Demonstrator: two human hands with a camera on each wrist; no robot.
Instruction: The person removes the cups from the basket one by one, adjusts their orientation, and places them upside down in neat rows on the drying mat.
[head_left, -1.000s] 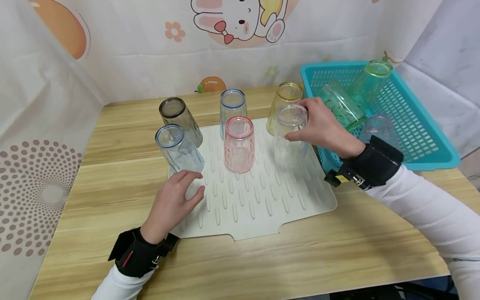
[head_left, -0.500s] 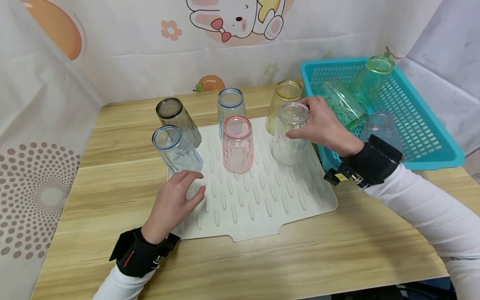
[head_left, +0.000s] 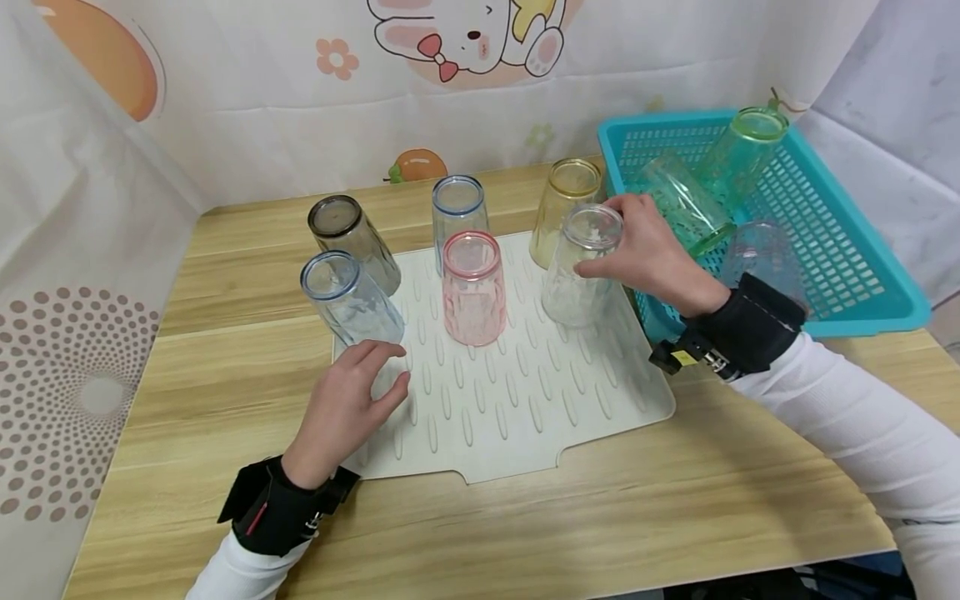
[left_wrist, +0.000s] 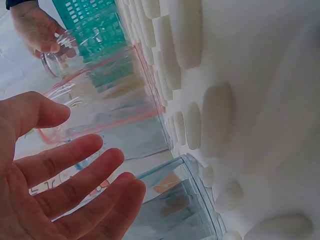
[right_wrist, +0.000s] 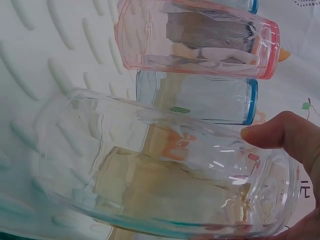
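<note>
My right hand (head_left: 652, 254) grips a clear drinking glass (head_left: 577, 283) near its upturned base, thumb at one side. This glass is upside down over the right part of a white ridged drying mat (head_left: 480, 425). A yellow glass (head_left: 555, 212) is just behind it. My left hand (head_left: 348, 408) holds nothing, its fingers spread loosely beside a blue glass (head_left: 358, 304) at the mat's left. Mid-mat, a pink glass (head_left: 474, 292) stands inverted before a blue-rimmed glass (head_left: 459, 221). A dark grey glass (head_left: 363, 250) is behind the blue one. The left wrist view shows the left palm and fingers (left_wrist: 85, 197).
A turquoise basket (head_left: 862, 204) stands at the right, close to my right forearm. In it are a green glass (head_left: 738, 154), a green-rimmed glass (head_left: 682, 200) lying tilted, and a pale glass (head_left: 763, 254). A printed curtain (head_left: 262, 150) hangs behind the wooden table (head_left: 240, 350).
The head view has shifted slightly. The clear glass leans a little more to the right at its top, still in my right hand; my left hand has stayed in place.
</note>
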